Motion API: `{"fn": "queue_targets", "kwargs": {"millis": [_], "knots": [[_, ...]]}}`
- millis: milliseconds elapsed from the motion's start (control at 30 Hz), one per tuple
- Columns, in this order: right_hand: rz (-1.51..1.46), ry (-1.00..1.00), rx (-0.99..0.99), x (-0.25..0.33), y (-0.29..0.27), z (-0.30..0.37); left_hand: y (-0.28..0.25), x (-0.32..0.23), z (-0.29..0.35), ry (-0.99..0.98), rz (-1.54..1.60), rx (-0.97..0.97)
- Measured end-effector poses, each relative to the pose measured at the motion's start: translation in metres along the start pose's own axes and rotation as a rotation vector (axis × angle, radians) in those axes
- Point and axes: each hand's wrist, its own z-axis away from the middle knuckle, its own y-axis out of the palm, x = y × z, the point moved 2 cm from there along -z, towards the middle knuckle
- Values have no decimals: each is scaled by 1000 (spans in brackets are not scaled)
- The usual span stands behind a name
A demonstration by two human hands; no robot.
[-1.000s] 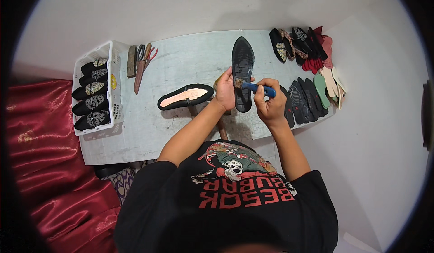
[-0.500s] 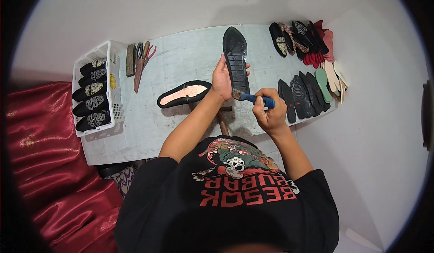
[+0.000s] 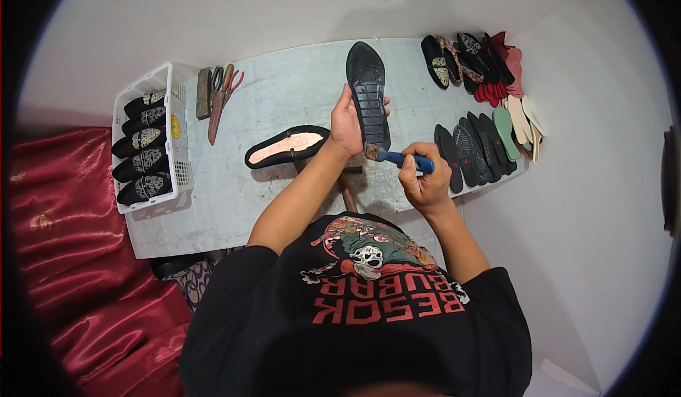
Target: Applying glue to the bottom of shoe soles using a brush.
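Observation:
A black shoe sole (image 3: 368, 88) lies along my left hand (image 3: 347, 126), toe end away from me, with the fingers curled round its right edge. In my right hand (image 3: 428, 178) is a blue-handled brush (image 3: 410, 160), gripped between thumb and fingers. Its brown, worn bristles meet the heel end of the sole. Left of my left wrist, a black flat shoe (image 3: 287, 146) with a pale pink insole rests on the table (image 3: 213, 219). Partly hidden by my left forearm, a hammer (image 3: 347, 193) lies with its wooden handle toward me.
A white plastic basket (image 3: 183, 159) holds several decorated black shoes at left. Behind it lie a sharpening block (image 3: 203, 93), a sheathed tool and red-handled pliers. At right are several black soles (image 3: 470, 152), pale insoles (image 3: 520, 124) and a pile of shoes (image 3: 468, 60). Red satin cloth (image 3: 71, 255) hangs left.
The sole has tipped slightly, its toe end moving a little left. The brush has come slightly nearer to me, just at the sole's heel edge.

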Motion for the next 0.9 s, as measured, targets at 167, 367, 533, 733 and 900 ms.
{"fn": "queue_targets", "kwargs": {"millis": [167, 367, 533, 733, 900], "knots": [[39, 29, -35, -2, -10, -11, 2, 3, -1, 1, 10, -29], [147, -66, -79, -14, -24, -29, 6, 12, -3, -102, 85, 87], [169, -30, -135, -17, -26, -35, 1, 19, -4, -81, 80, 39], [114, -51, -74, -18, -20, -20, -1, 10, 2, -69, 82, 50], [135, -36, -123, -18, -21, -35, 1, 15, 0, -44, 29, 39]]}}
